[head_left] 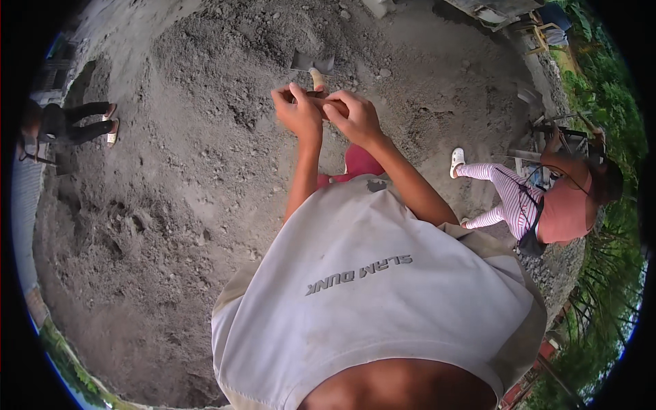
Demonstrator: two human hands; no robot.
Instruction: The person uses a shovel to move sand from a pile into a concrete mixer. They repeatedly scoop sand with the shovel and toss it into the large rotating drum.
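A shovel [317, 80] stands in front of me, with a tan shaft and a grey metal blade lying against the gravelly sand. My left hand [298, 113] is closed at the top end of its handle, thumb raised. Beside it, my right hand [356, 119] curls its fingers round the same end. The two hands nearly meet, and they hide most of the grip.
A mound of grey sand and gravel [225, 61] rises ahead. One person [75, 123] in dark trousers stands at far left. Another in striped trousers [499, 181] is at right, beside a metal frame [523, 156]. Green plants [608, 273] line the right edge.
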